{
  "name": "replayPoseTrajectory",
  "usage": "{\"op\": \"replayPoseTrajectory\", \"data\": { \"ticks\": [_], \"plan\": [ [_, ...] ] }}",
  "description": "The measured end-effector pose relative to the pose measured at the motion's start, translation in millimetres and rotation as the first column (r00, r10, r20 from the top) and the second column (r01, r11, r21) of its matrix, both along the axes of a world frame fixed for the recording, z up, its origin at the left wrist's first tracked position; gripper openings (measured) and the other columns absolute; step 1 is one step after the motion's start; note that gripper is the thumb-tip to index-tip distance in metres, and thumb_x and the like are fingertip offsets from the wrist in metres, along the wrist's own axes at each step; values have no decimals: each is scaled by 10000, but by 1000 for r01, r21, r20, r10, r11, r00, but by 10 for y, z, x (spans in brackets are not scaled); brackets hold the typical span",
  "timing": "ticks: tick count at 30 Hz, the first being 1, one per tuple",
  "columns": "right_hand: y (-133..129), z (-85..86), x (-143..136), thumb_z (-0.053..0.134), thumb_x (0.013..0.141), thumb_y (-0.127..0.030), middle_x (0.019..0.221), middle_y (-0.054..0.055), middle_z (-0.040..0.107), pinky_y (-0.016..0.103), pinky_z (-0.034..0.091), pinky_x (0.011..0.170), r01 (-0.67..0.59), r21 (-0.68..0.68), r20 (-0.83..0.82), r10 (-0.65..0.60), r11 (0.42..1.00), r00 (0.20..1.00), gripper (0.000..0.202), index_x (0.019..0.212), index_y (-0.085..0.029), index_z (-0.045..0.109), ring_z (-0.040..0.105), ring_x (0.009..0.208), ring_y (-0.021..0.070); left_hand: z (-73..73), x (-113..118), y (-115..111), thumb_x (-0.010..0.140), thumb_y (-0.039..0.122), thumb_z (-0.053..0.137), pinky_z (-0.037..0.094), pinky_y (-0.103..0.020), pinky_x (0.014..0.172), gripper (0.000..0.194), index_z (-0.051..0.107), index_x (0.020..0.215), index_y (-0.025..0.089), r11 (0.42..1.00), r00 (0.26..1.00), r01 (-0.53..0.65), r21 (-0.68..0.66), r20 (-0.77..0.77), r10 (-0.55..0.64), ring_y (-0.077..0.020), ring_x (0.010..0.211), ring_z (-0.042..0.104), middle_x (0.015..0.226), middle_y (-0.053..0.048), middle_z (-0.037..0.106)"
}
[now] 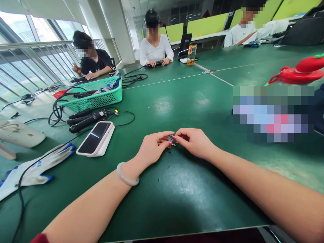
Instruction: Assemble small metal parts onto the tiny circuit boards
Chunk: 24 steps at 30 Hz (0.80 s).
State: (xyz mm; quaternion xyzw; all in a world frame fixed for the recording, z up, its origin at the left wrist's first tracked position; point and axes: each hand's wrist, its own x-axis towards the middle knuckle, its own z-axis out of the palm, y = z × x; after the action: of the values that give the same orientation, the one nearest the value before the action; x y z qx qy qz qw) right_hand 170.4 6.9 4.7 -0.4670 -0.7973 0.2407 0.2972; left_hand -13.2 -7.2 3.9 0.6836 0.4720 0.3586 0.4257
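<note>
Small part: between left hand and right hand
Phone: on worktop, left of left hand
Glove: left of phone
Basket: behind phone
Bottle: right of basket

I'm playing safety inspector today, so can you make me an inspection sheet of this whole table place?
Surface: green table, with dark specks near the hands.
Job's things: small piece, too tiny to identify.
Clutter: phone, glove and basket on the left; bottle farther back; red object on the right.
Hands: left hand pinches the small piece; right hand has its fingertips at it, grip unclear.
Cables: black cable crosses the glove; coiled cable lies beside the basket.
Surroundings: three people at the table; railing and windows on the left.
</note>
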Motion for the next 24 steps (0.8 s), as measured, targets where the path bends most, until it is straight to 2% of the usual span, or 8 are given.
{"op": "replayPoseTrajectory", "data": {
  "ticks": [7,16,20,24],
  "plan": [
    [-17,18,2,501,874,-322,675,-10,625,225,359,594,-31,107,74,23,994,997,226,738,-196,629,517,604,110,27,1,-24,779,199,605,544,-309,843,331,671,1103,197,995,998,10,100,-70,-3,-175,864,683,996,-45,724],
    [-27,-15,0,473,904,-317,750,9,641,238,374,643,-76,244,141,42,967,989,222,784,-196,615,551,678,129,61,13,-50,741,201,627,538,-268,740,369,637,1107,158,999,1000,-3,46,-7,3,-140,743,657,843,-49,697],
    [-37,-8,-10,477,908,-339,745,6,644,237,377,635,-88,229,145,55,970,988,223,799,-204,618,557,666,127,83,-19,-35,715,199,645,510,-246,679,404,611,1115,148,998,997,48,-27,61,-46,-112,663,612,760,-22,651],
    [-9,-26,0,485,906,-330,768,1,656,242,398,656,-85,132,126,68,988,990,209,807,-209,624,579,705,133,97,-49,-9,713,199,637,457,-216,605,405,623,1117,165,997,997,62,-53,39,-60,-79,592,533,701,13,587]
  ]
}}
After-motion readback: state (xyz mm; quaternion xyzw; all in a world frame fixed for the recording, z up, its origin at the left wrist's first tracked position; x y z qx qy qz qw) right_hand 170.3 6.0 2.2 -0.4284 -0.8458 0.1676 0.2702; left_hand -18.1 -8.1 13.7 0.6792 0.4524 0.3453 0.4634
